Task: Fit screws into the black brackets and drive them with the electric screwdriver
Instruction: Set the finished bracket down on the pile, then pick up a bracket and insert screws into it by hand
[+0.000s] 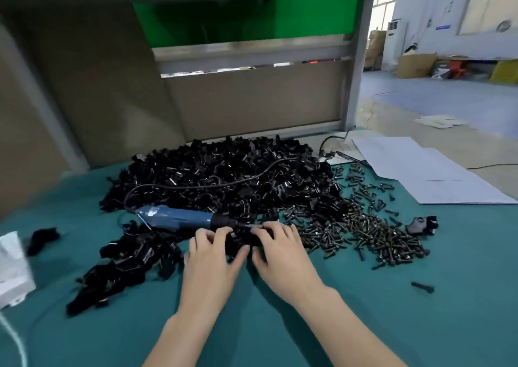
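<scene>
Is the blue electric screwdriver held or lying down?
Lying down: the blue electric screwdriver rests on its side by the black bracket pile; left hand and right hand hold a black bracket.

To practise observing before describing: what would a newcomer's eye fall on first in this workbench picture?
The heap of black brackets mid-table strikes first, the blue electric screwdriver lying at its near edge. Right of it spreads a pile of screws; in front, the left hand and right hand grip one bracket.
</scene>
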Motion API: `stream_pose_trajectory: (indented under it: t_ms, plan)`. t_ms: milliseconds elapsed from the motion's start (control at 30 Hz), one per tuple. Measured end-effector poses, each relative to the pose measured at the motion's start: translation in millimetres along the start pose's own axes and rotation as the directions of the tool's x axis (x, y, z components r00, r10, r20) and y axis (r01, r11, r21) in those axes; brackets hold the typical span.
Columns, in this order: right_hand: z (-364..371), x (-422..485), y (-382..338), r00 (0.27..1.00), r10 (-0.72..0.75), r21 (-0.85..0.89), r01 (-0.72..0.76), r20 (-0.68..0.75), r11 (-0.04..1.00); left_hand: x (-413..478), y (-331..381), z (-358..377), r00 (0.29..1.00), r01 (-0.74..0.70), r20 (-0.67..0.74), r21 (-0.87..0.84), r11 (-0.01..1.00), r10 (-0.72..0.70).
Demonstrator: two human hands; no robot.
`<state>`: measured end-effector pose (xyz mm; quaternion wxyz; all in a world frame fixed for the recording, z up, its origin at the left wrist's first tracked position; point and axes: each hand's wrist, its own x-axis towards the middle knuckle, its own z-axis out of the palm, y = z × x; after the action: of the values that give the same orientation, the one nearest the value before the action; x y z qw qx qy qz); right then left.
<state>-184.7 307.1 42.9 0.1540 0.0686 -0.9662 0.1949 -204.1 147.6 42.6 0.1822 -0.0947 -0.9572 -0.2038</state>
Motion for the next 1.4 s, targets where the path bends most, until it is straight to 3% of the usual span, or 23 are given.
stream_pose_trajectory:
  t_ms: [167, 267, 333, 400, 500, 667, 800, 900, 967, 1033, 1233, 1400]
  plan:
    - [1.1, 6.2, 8.4, 0.998, 0.012, 0.221, 0.004, -0.068, 0.975, -0.2, 2.3, -3.1, 0.986, -0.128, -0.127, -0.197, 0.972, 0.104]
    - [-7.6, 7.2, 1.1, 0.99, 0.072, 0.429, -0.014, -0.12, 0.903, -1.9, 8.4, -5.1, 0.969, -0.213, -0.178, -0.254, 0.943, 0.171]
    - [-13.8, 7.7, -5.5, 0.984, 0.169, 0.668, -0.083, -0.064, 0.74, -2.8, 12.1, -6.2, 0.963, -0.235, -0.209, -0.351, 0.906, 0.169]
    - [-18.9, 8.5, -8.7, 0.975, 0.214, 0.863, -0.156, 0.057, 0.481, -4.8, 15.2, -5.8, 0.949, -0.266, -0.274, -0.424, 0.866, 0.157]
    - [-22.3, 9.2, -13.4, 0.959, 0.122, 0.948, -0.273, 0.256, 0.162, -7.4, 18.1, -4.0, 0.931, -0.295, -0.338, -0.464, 0.835, 0.141]
    - [-25.6, 8.5, -12.7, 0.953, 0.086, 0.957, -0.289, 0.291, -0.035, -9.2, 19.8, -8.5, 0.949, -0.283, -0.253, -0.424, 0.86, 0.188]
    - [-38.6, 13.2, 4.6, 0.948, 0.215, 0.956, -0.185, 0.234, -0.228, -9.5, 19.6, -7.4, 0.963, -0.205, -0.217, -0.198, 0.958, 0.161]
    - [-43.8, 15.5, 14.7, 0.919, 0.328, 0.954, -0.129, 0.218, -0.272, -9.1, 16.3, -6.3, 0.984, -0.027, -0.176, -0.008, 1.0, 0.025]
    - [-43.4, 16.7, 18.0, 0.908, 0.363, 0.95, -0.102, 0.211, -0.297, -10.3, 14.4, -4.6, 0.997, 0.07, -0.028, 0.03, 0.997, -0.069]
    - [-42.9, 18.1, 20.4, 0.902, 0.382, 0.944, -0.073, 0.2, -0.322, -11.5, 11.2, -0.2, 0.998, 0.058, 0.038, 0.039, 0.998, -0.059]
    - [-46.2, 20.1, 29.4, 0.868, 0.458, 0.931, -0.016, 0.194, -0.365, -8.2, 11.2, -3.0, 0.998, -0.034, 0.044, -0.059, 0.998, 0.036]
    - [-47.1, 20.7, 33.9, 0.845, 0.494, 0.93, -0.011, 0.205, -0.368, -6.4, 12.5, -4.9, 0.999, 0.031, -0.009, -0.053, 0.998, -0.032]
